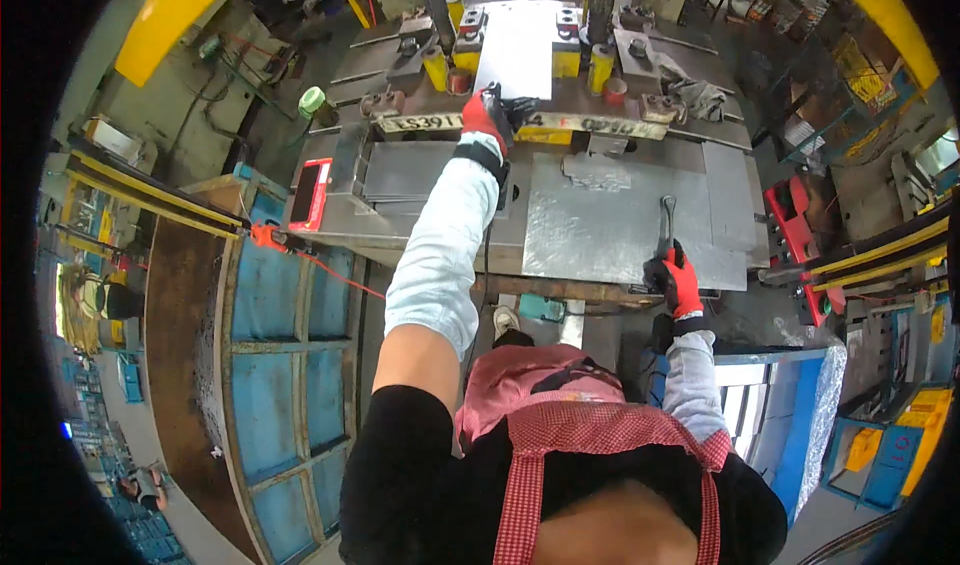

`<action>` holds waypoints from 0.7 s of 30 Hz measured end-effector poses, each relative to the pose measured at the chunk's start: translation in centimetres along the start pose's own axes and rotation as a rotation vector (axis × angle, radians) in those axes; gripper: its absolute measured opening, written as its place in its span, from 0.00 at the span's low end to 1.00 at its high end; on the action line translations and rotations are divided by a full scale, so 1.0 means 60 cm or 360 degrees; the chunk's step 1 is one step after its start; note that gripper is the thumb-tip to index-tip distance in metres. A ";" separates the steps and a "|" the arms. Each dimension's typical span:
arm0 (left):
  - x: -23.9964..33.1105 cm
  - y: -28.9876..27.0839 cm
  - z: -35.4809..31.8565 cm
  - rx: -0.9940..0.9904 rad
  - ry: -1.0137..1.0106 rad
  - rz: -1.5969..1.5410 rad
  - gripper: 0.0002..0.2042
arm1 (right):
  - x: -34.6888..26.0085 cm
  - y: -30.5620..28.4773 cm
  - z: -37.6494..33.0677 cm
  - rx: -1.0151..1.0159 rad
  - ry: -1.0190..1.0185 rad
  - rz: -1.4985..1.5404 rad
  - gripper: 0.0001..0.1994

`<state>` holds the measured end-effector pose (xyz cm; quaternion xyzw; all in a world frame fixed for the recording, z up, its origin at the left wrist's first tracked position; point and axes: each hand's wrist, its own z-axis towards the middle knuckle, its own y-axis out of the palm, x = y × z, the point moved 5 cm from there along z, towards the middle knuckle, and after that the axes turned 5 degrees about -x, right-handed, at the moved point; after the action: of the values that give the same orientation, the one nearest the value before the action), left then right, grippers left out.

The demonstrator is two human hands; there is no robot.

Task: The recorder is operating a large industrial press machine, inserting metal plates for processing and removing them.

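My left hand, in a red and black glove, reaches forward to the near edge of a bright metal sheet. Its fingers are closed at that edge. The sheet lies between the yellow blocks and dark posts of a press die. Lower on the right, my right hand, gloved alike, is closed round the handle of a wrench-like tool with a rounded head. This tool points away from me over a shiny metal plate on the bench. Small flat metal pieces lie on the plate's far part.
A stack of grey sheets sits left of my left forearm, beside a red-framed device. Another grey sheet lies on the right. Yellow-striped bars flank the bench. A blue-panelled frame stands at left; a rag lies far right.
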<state>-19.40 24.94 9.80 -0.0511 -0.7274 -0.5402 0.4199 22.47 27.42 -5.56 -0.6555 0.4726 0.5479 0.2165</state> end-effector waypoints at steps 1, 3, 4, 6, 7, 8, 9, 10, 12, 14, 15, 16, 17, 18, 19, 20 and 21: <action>-0.018 0.003 0.014 -0.0035 -0.0090 -0.0040 0.14 | 0.017 -0.027 0.003 0.0085 -0.0032 -0.0019 0.29; -0.014 -0.017 0.030 -0.0006 -0.0084 -0.0055 0.15 | 0.021 -0.036 0.006 0.0257 -0.0276 -0.0364 0.27; -0.014 -0.029 0.035 -0.0063 -0.0077 -0.0047 0.15 | 0.009 -0.038 0.002 0.0440 -0.0532 -0.0710 0.24; -0.018 -0.024 0.036 -0.0055 -0.0063 -0.0030 0.16 | -0.034 0.009 -0.001 0.0340 -0.0326 -0.0365 0.28; -0.001 -0.054 0.031 -0.0016 0.0018 0.0145 0.16 | -0.103 0.101 -0.022 0.0166 -0.0294 -0.0217 0.28; -0.004 -0.044 0.031 -0.0069 0.0003 0.0127 0.16 | -0.158 0.149 -0.026 0.0022 -0.0391 -0.0218 0.27; -0.004 -0.031 0.025 -0.0120 -0.0006 0.0110 0.17 | -0.207 0.194 -0.015 -0.0130 -0.0489 -0.0219 0.27; -0.008 -0.012 0.014 -0.0085 -0.0072 -0.0046 0.17 | -0.252 0.235 0.004 -0.0250 -0.0506 -0.0298 0.26; 0.001 -0.009 0.004 -0.0117 -0.0147 -0.0198 0.20 | -0.316 0.322 0.068 -0.0458 -0.0597 -0.0432 0.24; -0.004 -0.017 0.013 -0.0105 -0.0293 -0.0254 0.26 | -0.371 0.390 0.162 -0.0578 -0.0734 -0.0546 0.20; -0.015 -0.007 0.013 -0.0064 -0.0405 -0.0249 0.28 | -0.391 0.407 0.216 -0.0613 -0.0797 -0.0605 0.18; -0.019 -0.009 0.016 -0.0049 -0.0361 -0.0163 0.30 | -0.402 0.437 0.258 -0.0796 -0.0678 -0.0493 0.14; -0.026 -0.001 0.019 -0.0098 -0.0381 -0.0245 0.29 | -0.410 0.452 0.295 -0.0960 -0.0555 -0.0384 0.11; -0.037 0.014 0.020 -0.0117 -0.0399 -0.0218 0.28 | -0.420 0.441 0.334 -0.0904 -0.0665 -0.0490 0.09; -0.027 0.009 0.009 -0.0088 -0.0375 -0.0185 0.28 | -0.415 0.458 0.348 -0.0892 -0.0606 -0.0514 0.08; -0.024 0.009 0.006 -0.0070 -0.0388 -0.0189 0.28 | -0.413 0.467 0.350 -0.0848 -0.0512 -0.0524 0.08; -0.022 0.004 0.001 -0.0014 -0.0382 -0.0159 0.28 | -0.411 0.471 0.340 -0.0766 -0.0431 -0.0473 0.07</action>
<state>-18.45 25.60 9.06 -0.0809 -0.7718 -0.5536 0.3022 -11.05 40.24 17.55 -0.6710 0.1951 0.6886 0.1938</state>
